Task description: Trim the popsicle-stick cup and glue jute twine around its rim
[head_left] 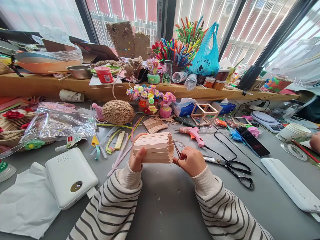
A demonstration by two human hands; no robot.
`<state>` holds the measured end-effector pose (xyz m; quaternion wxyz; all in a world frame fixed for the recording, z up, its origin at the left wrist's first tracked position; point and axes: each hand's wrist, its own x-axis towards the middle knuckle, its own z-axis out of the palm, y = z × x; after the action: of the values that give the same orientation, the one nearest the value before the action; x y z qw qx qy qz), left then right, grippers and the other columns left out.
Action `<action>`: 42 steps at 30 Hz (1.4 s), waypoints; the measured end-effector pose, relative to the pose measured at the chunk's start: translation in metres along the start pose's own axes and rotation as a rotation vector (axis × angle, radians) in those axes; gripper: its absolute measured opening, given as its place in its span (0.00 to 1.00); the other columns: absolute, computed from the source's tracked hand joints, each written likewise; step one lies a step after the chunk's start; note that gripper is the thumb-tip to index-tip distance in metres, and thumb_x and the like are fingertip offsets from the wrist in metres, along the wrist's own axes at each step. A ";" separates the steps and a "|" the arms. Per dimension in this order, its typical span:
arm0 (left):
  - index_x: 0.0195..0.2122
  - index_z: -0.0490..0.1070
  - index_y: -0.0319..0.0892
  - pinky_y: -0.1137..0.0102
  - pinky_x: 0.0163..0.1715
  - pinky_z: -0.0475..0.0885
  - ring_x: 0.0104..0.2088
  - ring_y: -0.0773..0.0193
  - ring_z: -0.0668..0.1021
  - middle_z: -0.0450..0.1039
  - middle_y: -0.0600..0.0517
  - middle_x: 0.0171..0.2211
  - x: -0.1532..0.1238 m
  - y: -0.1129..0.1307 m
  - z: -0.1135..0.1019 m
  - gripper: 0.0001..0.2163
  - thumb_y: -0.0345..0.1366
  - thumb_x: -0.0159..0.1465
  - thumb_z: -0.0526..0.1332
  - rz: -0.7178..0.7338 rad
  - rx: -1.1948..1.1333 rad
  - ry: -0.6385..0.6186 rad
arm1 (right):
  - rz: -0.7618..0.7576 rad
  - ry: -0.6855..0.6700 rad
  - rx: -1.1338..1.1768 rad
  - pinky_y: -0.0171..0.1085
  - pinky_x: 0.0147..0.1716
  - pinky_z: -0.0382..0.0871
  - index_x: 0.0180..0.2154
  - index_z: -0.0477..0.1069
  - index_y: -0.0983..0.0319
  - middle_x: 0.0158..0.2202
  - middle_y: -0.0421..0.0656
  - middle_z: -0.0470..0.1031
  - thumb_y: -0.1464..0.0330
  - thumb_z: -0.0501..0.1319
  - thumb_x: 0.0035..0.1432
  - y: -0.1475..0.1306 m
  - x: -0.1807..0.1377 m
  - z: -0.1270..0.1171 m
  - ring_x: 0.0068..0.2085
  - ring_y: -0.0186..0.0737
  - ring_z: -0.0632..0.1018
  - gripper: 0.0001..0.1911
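My left hand point(139, 154) is wrapped round a hollow holder made of craft sticks point(153, 148), thumb on its near side. The sticks lie side by side lengthwise, and the open end faces right. At that end my right hand point(192, 160) pinches a thin, dark, pointed metal tool point(177, 150), its tip at the rim; the fingers hide most of it, so its exact kind is unclear. Beyond the hands lie a pink hot glue gun point(193, 134) and a bundle of craft sticks point(155, 125). Large black-handled scissors point(228, 163) rest right of my right hand.
A white power bank point(71, 178) lies left, a phone point(252, 141) and a long white device point(291, 183) right. Behind stand a twine ball point(118, 112), pipe-cleaner flowers point(147, 95) and a wooden stick frame point(205, 114). Another person's hand point(315, 141) shows at the right edge.
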<state>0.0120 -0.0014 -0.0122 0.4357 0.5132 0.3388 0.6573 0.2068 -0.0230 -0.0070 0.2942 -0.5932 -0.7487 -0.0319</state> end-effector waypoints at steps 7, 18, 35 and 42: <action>0.44 0.64 0.43 0.59 0.45 0.64 0.42 0.52 0.71 0.67 0.47 0.41 -0.001 0.000 0.001 0.25 0.54 0.50 0.56 -0.008 -0.018 -0.046 | -0.061 0.038 -0.040 0.31 0.20 0.51 0.12 0.63 0.62 0.15 0.38 0.64 0.53 0.59 0.48 0.001 0.000 0.000 0.18 0.28 0.63 0.24; 0.41 0.66 0.42 0.59 0.44 0.65 0.43 0.51 0.72 0.71 0.47 0.37 0.002 0.002 0.003 0.26 0.57 0.49 0.54 -0.053 -0.035 -0.023 | -0.227 0.168 -0.070 0.33 0.19 0.48 0.09 0.63 0.62 0.11 0.40 0.63 0.54 0.45 0.60 -0.001 0.000 -0.002 0.16 0.28 0.61 0.33; 0.42 0.67 0.41 0.59 0.48 0.60 0.46 0.50 0.69 0.71 0.47 0.39 0.003 -0.002 0.000 0.27 0.57 0.50 0.53 -0.064 -0.003 -0.111 | -0.144 0.186 -0.038 0.30 0.18 0.49 0.10 0.61 0.63 0.12 0.38 0.63 0.56 0.55 0.53 -0.005 0.000 -0.001 0.16 0.26 0.61 0.26; 0.42 0.66 0.41 0.61 0.48 0.61 0.47 0.51 0.69 0.71 0.48 0.40 0.002 -0.002 0.001 0.26 0.56 0.50 0.55 -0.082 -0.065 -0.086 | -0.227 0.297 -0.073 0.31 0.18 0.49 0.08 0.60 0.62 0.10 0.38 0.61 0.59 0.48 0.60 -0.004 0.000 0.001 0.15 0.26 0.59 0.31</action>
<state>0.0134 0.0012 -0.0125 0.4930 0.5123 0.3189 0.6267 0.2032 -0.0236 -0.0068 0.3742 -0.5040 -0.7575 -0.1793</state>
